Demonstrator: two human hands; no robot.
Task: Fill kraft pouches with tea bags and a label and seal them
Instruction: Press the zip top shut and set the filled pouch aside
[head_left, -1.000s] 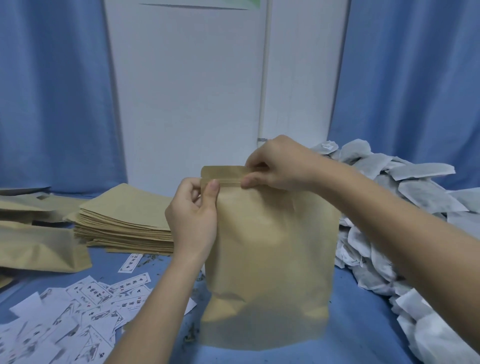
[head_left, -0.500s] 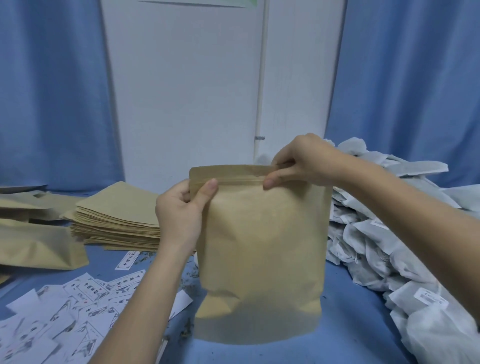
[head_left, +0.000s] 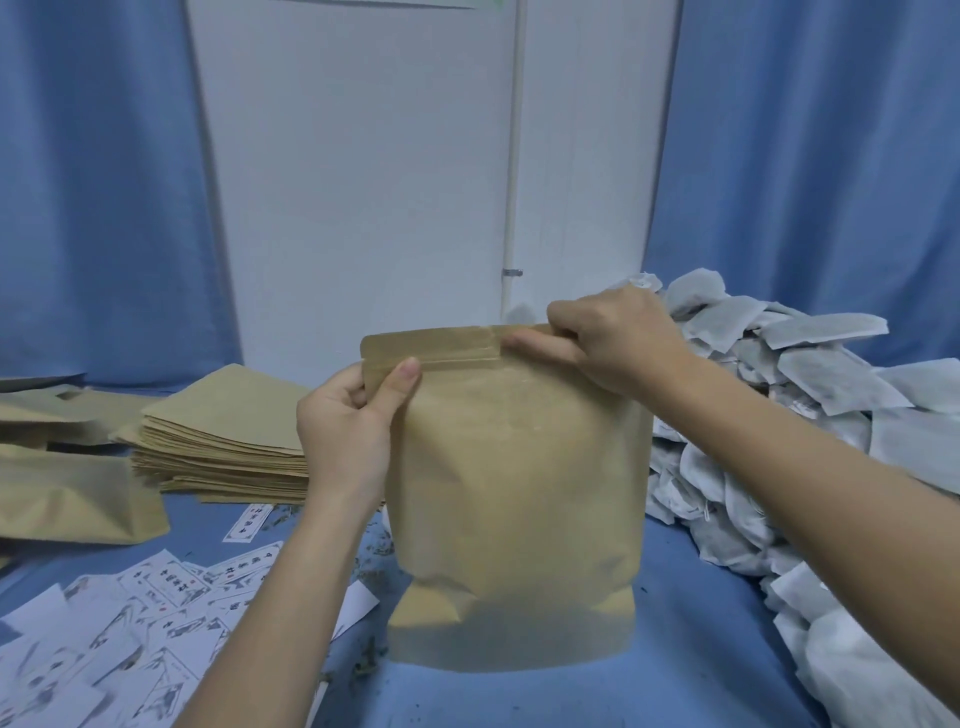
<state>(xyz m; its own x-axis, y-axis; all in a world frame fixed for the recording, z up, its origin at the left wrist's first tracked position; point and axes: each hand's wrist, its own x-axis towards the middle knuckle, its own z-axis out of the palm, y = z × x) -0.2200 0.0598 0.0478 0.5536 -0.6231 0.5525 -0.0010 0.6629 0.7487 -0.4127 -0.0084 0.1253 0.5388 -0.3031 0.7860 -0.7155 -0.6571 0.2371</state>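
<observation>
Standing upright on the blue table (head_left: 691, 654), the kraft pouch (head_left: 519, 499) sits dead centre in my view, base gusset spread on the cloth, mouth at the top. I have my left hand (head_left: 345, 421) pinching the top left corner, thumb across the front just below the zip strip (head_left: 447, 353), the other fingers curled behind. I judge that this hand is there as an anchor, so the pouch cannot tip or slide while the seal is pressed. My right hand (head_left: 618, 338) is clamped on the strip towards the right end, one finger flat along the front and the rest curled over the top edge; what the thumb does behind I cannot tell. That grip suits squeezing the two zip tracks together along the strip, so I take the step in hand to be sealing.

The pouch's long axis runs vertically, mouth up and front face towards me. The zip strip lies level, left to right, across the top.

The supplies are laid for reach: the heap of tea bags (head_left: 810, 374) beside my right arm, the stack of flat pouches (head_left: 223, 436) behind my left hand, the printed labels (head_left: 150, 597) scattered at front left, and several filled pouches (head_left: 67, 499) lying at far left.
</observation>
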